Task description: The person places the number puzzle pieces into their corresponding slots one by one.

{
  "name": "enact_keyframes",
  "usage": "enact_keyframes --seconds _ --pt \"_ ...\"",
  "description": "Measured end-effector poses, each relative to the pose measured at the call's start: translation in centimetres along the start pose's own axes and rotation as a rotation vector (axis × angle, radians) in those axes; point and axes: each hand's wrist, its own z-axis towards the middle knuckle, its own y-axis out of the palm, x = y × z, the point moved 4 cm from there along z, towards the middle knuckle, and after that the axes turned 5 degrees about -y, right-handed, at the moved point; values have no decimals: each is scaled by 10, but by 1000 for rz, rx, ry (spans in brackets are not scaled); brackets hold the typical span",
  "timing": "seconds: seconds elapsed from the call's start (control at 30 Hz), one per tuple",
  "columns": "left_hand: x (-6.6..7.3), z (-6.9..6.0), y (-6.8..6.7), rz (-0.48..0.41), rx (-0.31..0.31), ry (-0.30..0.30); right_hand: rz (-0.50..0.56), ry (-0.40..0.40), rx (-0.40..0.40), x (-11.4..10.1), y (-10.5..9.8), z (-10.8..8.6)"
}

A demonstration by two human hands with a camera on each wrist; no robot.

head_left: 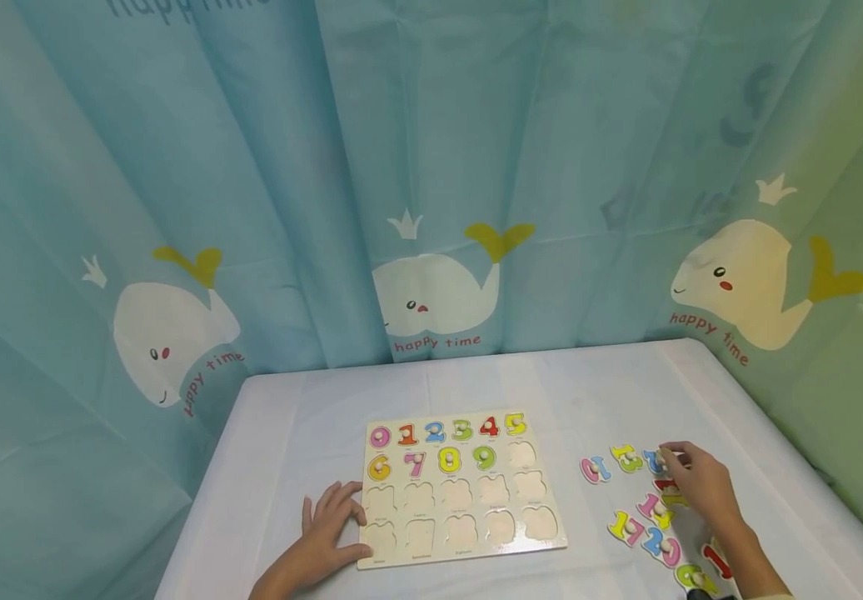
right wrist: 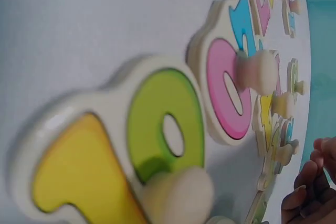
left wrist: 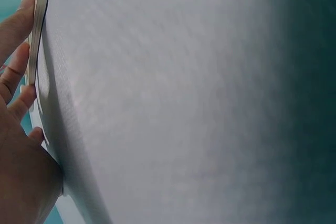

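Note:
A wooden number puzzle board (head_left: 401, 517) lies flat on the table. Knobbed digits fill its top row and most of the second; the other recesses shown are bare. Along the board's left edge rests my left hand (head_left: 321, 532), fingers spread, thumb near the lower left corner. In the left wrist view, fingers (left wrist: 18, 69) touch the board's side edge. My right hand (head_left: 705, 485) reaches over loose pieces, its fingertips at a blue number piece (head_left: 653, 461). In the right wrist view that hand (right wrist: 317, 187) has bent fingers, and no piece shows between them.
Loose knobbed number pieces lie right of the board, including a pink-and-blue piece (head_left: 595, 470), a green-and-yellow one (head_left: 626, 457) and a red one (head_left: 716, 560) beside my right forearm. A whale-printed curtain (head_left: 431, 183) hangs behind the white table (head_left: 311, 417).

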Motion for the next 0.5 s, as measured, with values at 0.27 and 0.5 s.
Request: enact_keyframes --seconds 0.27,0.5 --pt "-2 1 1 -8 20 9 1 49 -31 7 -2 -4" --pt "-2 -1 0 -5 31 22 -6 121 -61 18 -13 -19"
